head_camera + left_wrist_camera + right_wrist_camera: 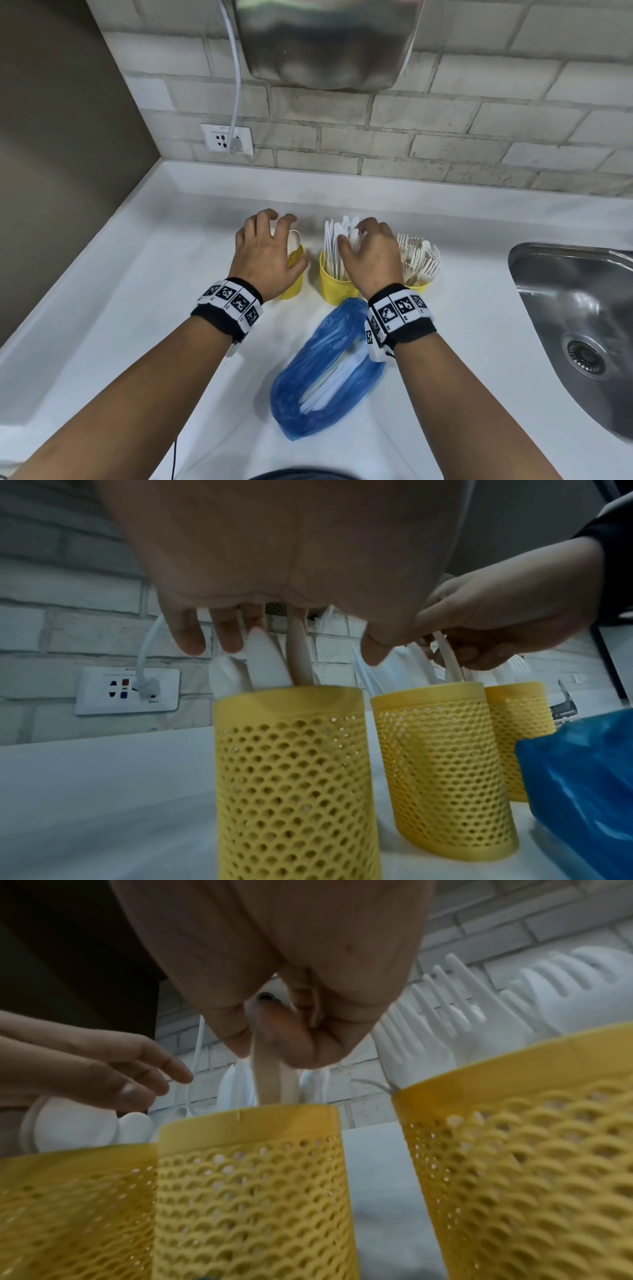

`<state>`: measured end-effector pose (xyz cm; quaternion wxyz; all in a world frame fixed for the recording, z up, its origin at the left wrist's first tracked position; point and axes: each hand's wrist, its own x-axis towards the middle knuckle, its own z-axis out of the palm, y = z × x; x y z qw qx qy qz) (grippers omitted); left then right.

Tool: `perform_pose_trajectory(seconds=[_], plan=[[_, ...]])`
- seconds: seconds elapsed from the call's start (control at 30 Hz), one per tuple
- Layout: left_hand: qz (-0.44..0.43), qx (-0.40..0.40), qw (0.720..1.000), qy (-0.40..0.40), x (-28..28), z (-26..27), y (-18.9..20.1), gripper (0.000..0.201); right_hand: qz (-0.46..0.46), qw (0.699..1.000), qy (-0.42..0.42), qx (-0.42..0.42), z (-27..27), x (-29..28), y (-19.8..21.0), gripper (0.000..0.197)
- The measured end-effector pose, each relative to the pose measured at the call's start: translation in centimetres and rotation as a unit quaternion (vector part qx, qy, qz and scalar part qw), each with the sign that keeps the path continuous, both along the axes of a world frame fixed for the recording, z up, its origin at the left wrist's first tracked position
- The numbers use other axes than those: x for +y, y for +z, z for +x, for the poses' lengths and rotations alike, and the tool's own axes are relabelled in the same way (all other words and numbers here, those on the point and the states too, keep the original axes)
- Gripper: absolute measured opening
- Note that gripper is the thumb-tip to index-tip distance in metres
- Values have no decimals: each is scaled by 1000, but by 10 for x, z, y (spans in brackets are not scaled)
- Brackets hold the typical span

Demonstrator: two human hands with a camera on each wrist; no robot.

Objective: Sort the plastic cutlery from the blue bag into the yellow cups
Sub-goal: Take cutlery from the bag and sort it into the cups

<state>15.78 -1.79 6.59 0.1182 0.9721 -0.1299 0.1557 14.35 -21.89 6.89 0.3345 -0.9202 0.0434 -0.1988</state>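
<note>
Three yellow perforated cups stand in a row on the white counter: the left cup [293, 284] [294, 777] with spoons [294, 238] [263, 661], the middle cup [334, 284] [250, 1177] with knives [334, 243], and the right cup [419, 286] [514, 1150] with forks [419, 253] [445, 1010]. My left hand [287, 240] [222, 637] hovers over the spoons with fingers spread and loose. My right hand [352, 236] [274, 1031] pinches a white knife [270, 1080] that stands in the middle cup. The blue bag [308, 373] [582, 777] lies in front of the cups with white cutlery inside.
A steel sink [575, 308] is set into the counter at the right. On the brick wall behind are a socket [227, 138] with a white cable and a steel box [325, 41]. A brown wall bounds the counter on the left.
</note>
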Motion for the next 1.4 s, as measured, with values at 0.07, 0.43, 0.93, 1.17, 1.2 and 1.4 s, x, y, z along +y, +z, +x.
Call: perform_pose_trajectory(seconds=[0.07, 0.43, 0.93, 1.17, 1.2, 1.4], plan=[[-6, 55, 998, -1, 0, 2, 1, 85, -39, 999, -8, -4, -3, 2, 5, 38], [32, 113, 993, 0, -1, 13, -8, 94, -241, 961, 107, 83, 1, 14, 10, 70], [-238, 162, 957, 45, 14, -2, -15, 122, -148, 986, 53, 62, -55, -2, -21, 16], [-238, 171, 955, 45, 15, -8, -15, 125, -138, 986, 69, 64, -51, -5, -27, 19], [-238, 171, 955, 44, 16, -8, -15, 125, -132, 987, 72, 61, -51, -4, -26, 18], [-249, 178, 951, 41, 16, -10, -13, 124, -119, 989, 77, 53, -52, -4, -27, 17]])
